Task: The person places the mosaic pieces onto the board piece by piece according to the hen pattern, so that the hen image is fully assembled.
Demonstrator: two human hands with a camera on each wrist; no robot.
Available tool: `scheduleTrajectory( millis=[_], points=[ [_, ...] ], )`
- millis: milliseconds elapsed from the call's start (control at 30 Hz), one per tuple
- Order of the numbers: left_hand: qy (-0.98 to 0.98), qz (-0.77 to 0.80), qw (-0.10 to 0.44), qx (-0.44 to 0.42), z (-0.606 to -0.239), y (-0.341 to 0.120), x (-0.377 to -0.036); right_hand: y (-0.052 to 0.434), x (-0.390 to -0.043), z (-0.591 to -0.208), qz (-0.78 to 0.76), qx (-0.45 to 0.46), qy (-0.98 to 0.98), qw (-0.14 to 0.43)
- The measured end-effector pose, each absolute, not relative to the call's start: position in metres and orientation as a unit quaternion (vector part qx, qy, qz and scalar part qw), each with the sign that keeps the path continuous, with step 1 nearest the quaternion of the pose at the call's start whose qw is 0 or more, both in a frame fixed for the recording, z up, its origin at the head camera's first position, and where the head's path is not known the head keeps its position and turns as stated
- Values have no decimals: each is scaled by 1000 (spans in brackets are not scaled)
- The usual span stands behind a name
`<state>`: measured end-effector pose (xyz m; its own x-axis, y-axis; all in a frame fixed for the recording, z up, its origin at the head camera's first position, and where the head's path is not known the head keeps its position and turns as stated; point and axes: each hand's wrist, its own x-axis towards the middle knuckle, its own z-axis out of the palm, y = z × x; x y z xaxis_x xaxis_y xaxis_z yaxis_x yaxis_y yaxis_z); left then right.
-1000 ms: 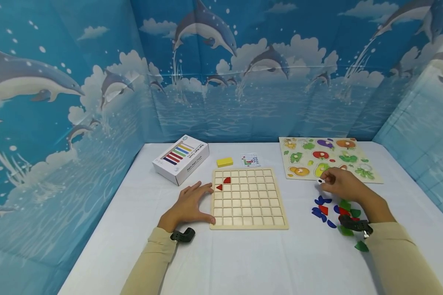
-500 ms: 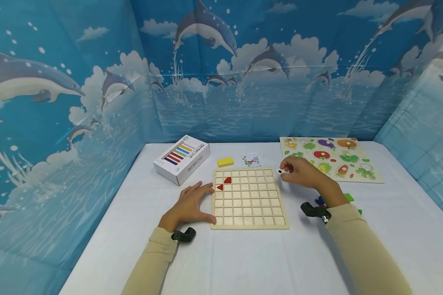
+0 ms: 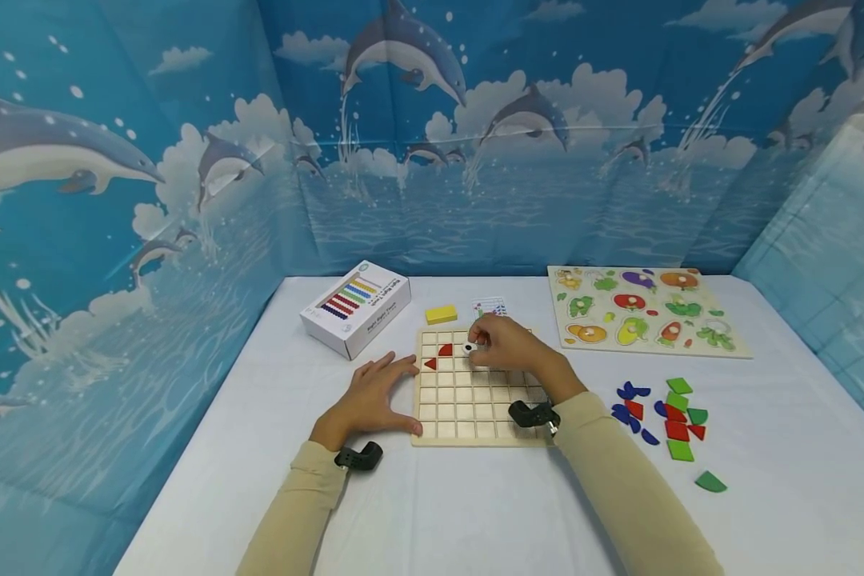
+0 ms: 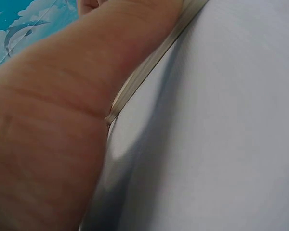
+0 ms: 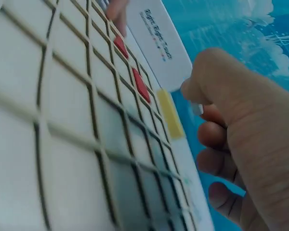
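Observation:
A wooden grid board point(image 3: 465, 418) lies mid-table. Along its left side my left hand point(image 3: 370, 400) is spread, fingers at the upper edge and thumb at the lower left corner. The left wrist view shows the thumb against the board's edge point(image 4: 149, 67). Over the upper rows, my right hand point(image 3: 510, 350) pinches a small white piece with a black dot point(image 3: 468, 348) between thumb and index finger. In the right wrist view the white piece point(image 5: 197, 109) is mostly hidden by the thumb. A red quarter-circle point(image 3: 446, 350) and a red triangle point(image 3: 430, 364) sit in cells near the upper left.
Loose blue pieces point(image 3: 650, 437), red pieces point(image 3: 677, 430) and green pieces point(image 3: 710, 482) lie at right. Behind the board are a yellow block point(image 3: 442, 314) and a partly covered pattern card point(image 3: 490, 306). A white box point(image 3: 356, 308) and a vegetable puzzle point(image 3: 648, 308) stand further back.
My right hand has carried the white piece leftward from beside the vegetable puzzle to above the grid board, uncovering the loose pieces. The left hand has stayed at the board's edge.

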<state>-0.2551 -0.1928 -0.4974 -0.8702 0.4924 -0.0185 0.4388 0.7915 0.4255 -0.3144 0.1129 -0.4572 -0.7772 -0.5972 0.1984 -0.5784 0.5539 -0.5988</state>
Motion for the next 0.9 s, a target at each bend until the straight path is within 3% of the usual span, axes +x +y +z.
scheduleTrajectory(
  millis=[300,500,900],
  points=[
    [941,210,61,257,-498,-191,-258,77,-313,-476,-309,-269,911,37],
    [941,207,59,260,-497,-192,-259,73,-311,-484,-321,-243,915,22],
    [942,211,59,254,-500,-195,-258,71,-308,-490,-384,-218,896,46]
  ],
)
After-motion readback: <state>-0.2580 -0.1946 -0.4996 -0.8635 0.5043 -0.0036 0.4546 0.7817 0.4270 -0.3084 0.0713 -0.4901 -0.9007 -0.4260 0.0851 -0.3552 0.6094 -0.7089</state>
